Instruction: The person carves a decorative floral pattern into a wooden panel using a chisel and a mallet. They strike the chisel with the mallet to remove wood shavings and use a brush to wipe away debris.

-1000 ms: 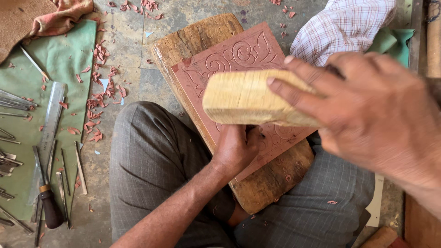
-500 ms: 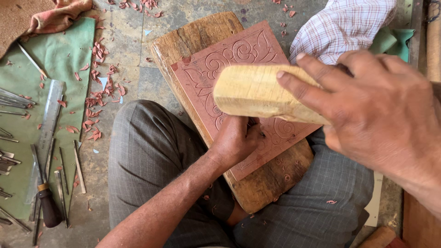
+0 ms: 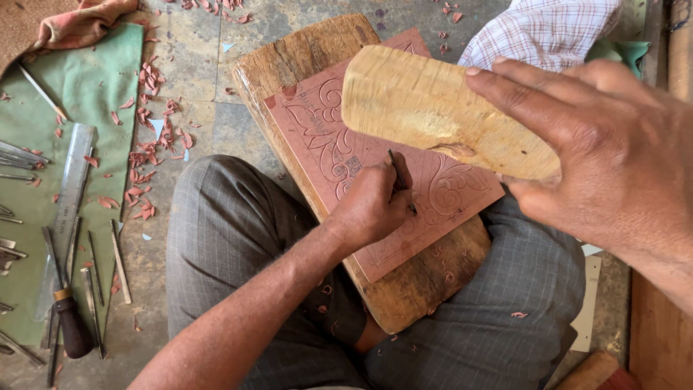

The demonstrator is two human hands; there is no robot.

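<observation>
Two hands at work, the left hand (image 3: 372, 206) and the right hand (image 3: 606, 152). One wooden mallet (image 3: 440, 108), one chisel (image 3: 401, 180), one carved reddish panel (image 3: 346, 144), one wooden block (image 3: 303, 58) beneath. One green cloth (image 3: 94, 79), one clear ruler (image 3: 68, 195), one dark-handled tool (image 3: 68, 321). Red shavings (image 3: 148, 137): too many to count.

No packages, labels, signs or screens are visible.

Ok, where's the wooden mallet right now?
The wooden mallet is in the right hand, raised at upper right of the head view, above the reddish carved panel and the left hand's chisel.
</observation>
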